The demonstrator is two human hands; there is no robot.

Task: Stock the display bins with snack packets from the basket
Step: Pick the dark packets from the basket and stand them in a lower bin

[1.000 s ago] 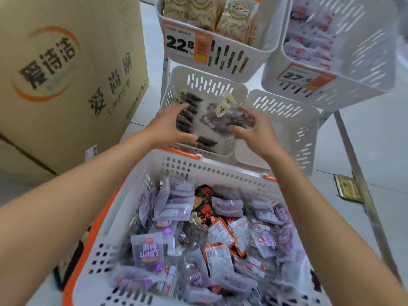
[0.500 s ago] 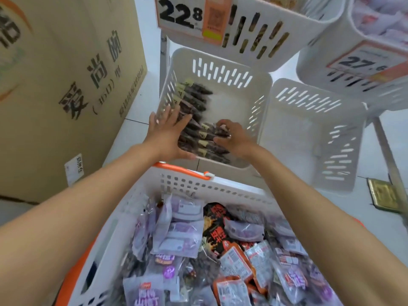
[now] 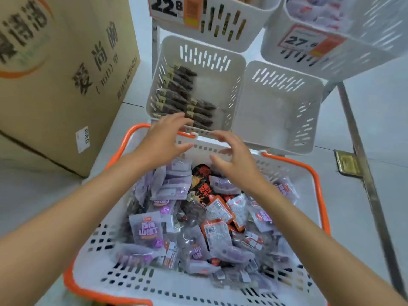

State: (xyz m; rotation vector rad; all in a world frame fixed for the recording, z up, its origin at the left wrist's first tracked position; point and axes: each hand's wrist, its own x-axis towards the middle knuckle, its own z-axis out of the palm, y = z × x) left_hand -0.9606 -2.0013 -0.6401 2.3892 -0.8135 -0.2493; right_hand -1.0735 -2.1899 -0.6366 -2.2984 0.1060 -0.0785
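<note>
— What price markings are legible?

— The price tag (image 3: 174,8) on the front of the upper left bin (image 3: 231,23) reads "22" with a small "8" after it, in black on white, beside an orange panel whose print is too small to read. The price tag (image 3: 309,41) on the upper right bin (image 3: 353,40) reads "27", with a blurred smaller digit after it.

— Other lettering?

— The cardboard box (image 3: 55,85) carries large dark Chinese characters, including "爱尚", with a bracketed line beneath, too blurred to read. A white sticker (image 3: 83,139) on its lower edge is unreadable. In the basket (image 3: 154,286), a purple packet (image 3: 146,230) shows "西梅山楂丁". A black packet (image 3: 202,186) bears orange characters I cannot make out.
</note>
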